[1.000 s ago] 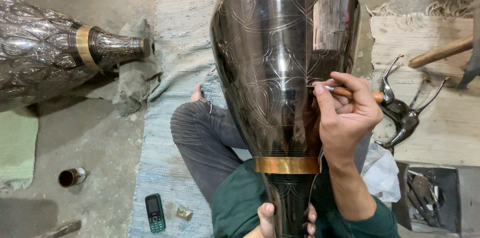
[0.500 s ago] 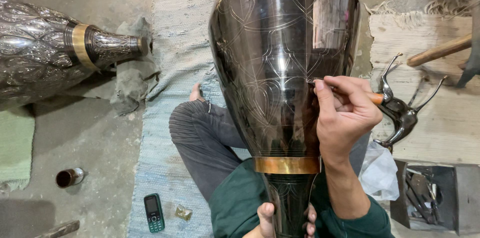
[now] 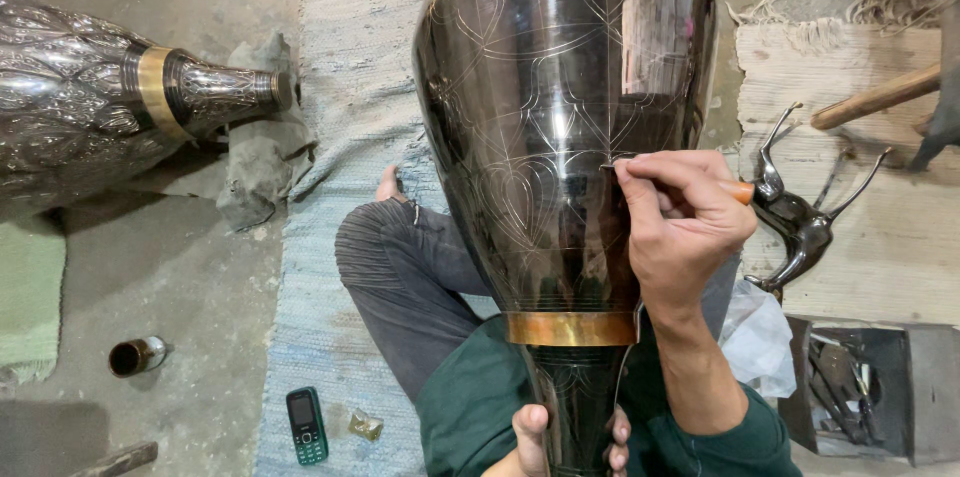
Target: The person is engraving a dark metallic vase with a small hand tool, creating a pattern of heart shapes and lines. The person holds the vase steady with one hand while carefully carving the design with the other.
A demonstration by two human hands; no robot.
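Now right hand [image 3: 680, 227] fingers pinch an orange-handled scriber [image 3: 738, 192] against the dark vase [image 3: 560, 137]; left hand [image 3: 560, 437] grips its neck.

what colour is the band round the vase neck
Copper-gold band on the dark vase; head view.

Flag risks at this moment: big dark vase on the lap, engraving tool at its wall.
1. The right hand presses the engraving tool on the curved, glossy vase; a slip could scar the pattern.
2. Only the left hand grips the narrow neck; the vase might roll.
3. The metal deer figurine near the elbow could get knocked.
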